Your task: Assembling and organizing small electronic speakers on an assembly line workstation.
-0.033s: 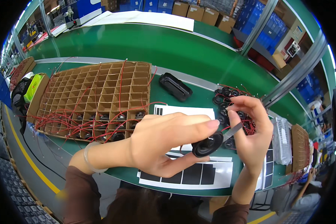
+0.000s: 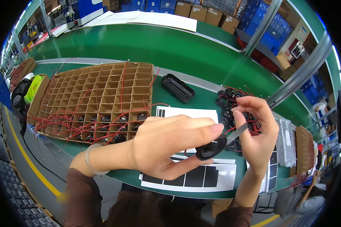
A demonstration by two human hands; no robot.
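Your left hand (image 2: 165, 145) pinches a light-looking round black speaker (image 2: 212, 148), best rim-held; right hand (image 2: 260, 142) touches grey strip (image 2: 235, 133), grasp unclear.

Round speaker (image 2: 203, 153), centre of the frame: was black. Strip (image 2: 237, 132), right of it: was grey. Gridded carton (image 2: 140, 81), left: was brown, its cells crossed by red wires (image 2: 64, 125). Printed sheet (image 2: 227, 183), lower centre: was white, patterned with black rectangles. Bench (image 2: 205, 101): was plain green. Oblong case (image 2: 177, 87), above centre: was glossy black. Packet (image 2: 33, 89), far left: was bright yellow-green. Sleeves (image 2: 81, 195), lower edge: were dark brown.
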